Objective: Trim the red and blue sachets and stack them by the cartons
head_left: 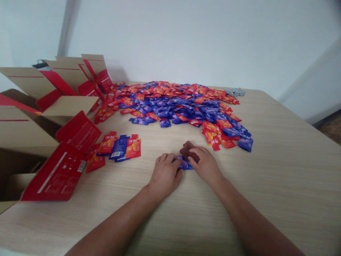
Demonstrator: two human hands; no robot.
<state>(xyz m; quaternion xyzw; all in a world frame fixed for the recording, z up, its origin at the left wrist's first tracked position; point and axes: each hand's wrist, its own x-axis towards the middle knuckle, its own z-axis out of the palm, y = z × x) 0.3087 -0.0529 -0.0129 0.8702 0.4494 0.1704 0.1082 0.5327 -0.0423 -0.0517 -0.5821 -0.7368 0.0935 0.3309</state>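
Observation:
A small purple sachet (pixel 183 164) lies flat on the table between my two hands, partly covered by them. My left hand (pixel 165 172) rests at its left end with curled fingers, holding that edge down. My right hand (pixel 207 164) grips a folded brown cloth (pixel 189 146) and presses it against the sachet. The cloth hides the sachet's upper part. Just beyond the right hand, orange sachets (pixel 213 137) lie in a loose cluster with some purple ones. To the left of my left hand is a small overlapping group of orange and purple sachets (pixel 133 146).
A long heap of orange and purple sachets (pixel 170 103) spreads across the back of the wooden table (pixel 277 156). Opened red-and-tan cardboard boxes (pixel 57 174) line the left side, flaps sticking out. A grey crumpled item (pixel 236 92) sits at the heap's right end, near the wall.

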